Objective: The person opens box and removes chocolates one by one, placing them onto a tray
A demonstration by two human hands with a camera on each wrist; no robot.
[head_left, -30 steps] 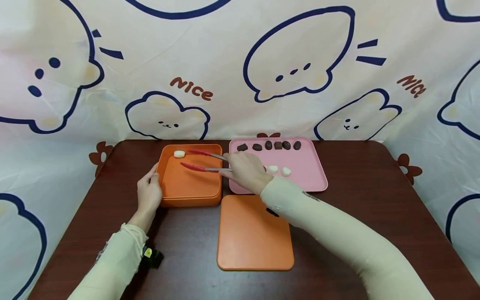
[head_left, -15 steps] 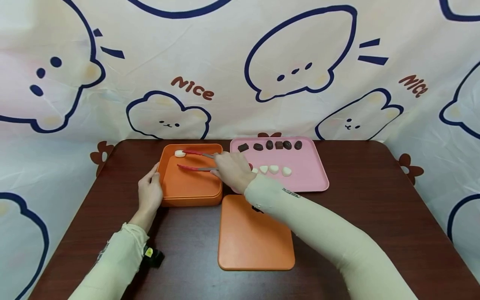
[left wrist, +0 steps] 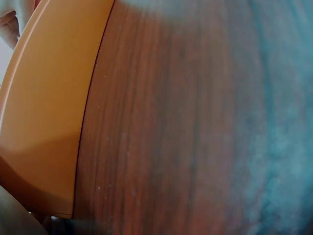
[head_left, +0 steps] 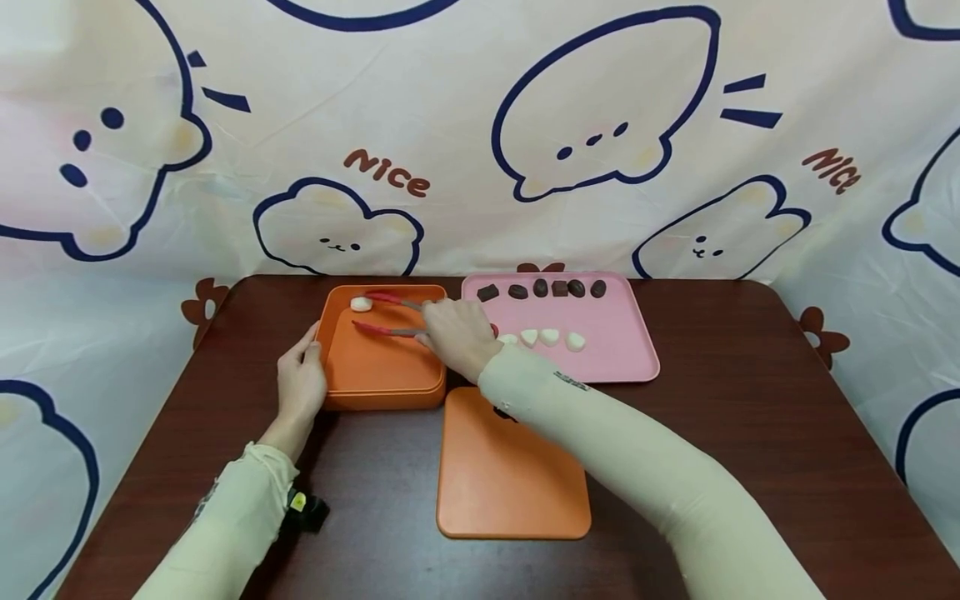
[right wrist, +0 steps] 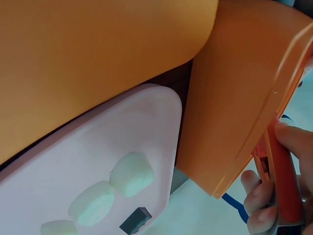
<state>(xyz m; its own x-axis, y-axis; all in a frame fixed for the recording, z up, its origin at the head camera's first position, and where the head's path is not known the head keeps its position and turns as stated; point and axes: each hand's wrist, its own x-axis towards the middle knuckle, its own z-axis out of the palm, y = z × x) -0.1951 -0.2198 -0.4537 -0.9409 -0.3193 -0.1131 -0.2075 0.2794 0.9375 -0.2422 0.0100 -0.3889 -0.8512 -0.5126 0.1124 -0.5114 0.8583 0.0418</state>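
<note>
In the head view my left hand [head_left: 302,385] holds the left side of a square orange box [head_left: 382,401], thumb near its rim. My right hand [head_left: 461,337] grips a pair of tongs [head_left: 386,331] with red tips and metal arms, reaching over the box from the right. The tongs are spread, with nothing seen between the tips. A white rounded piece [head_left: 361,304] lies at the box's back left, close beside the far tip; whether they touch I cannot tell. In the right wrist view, fingers wrap the red tongs handle [right wrist: 287,181].
Right of the box, a pink tray [head_left: 615,350] bears a row of dark chocolates [head_left: 559,288] and a row of white pieces [head_left: 549,337], partly hidden by my right hand. An orange lid [head_left: 513,483] lies flat in front. A patterned cloth [head_left: 465,225] hangs behind the table.
My right hand has moved left with the tongs, bringing the far tip up beside the white piece. The left hand keeps its place on the box.
</note>
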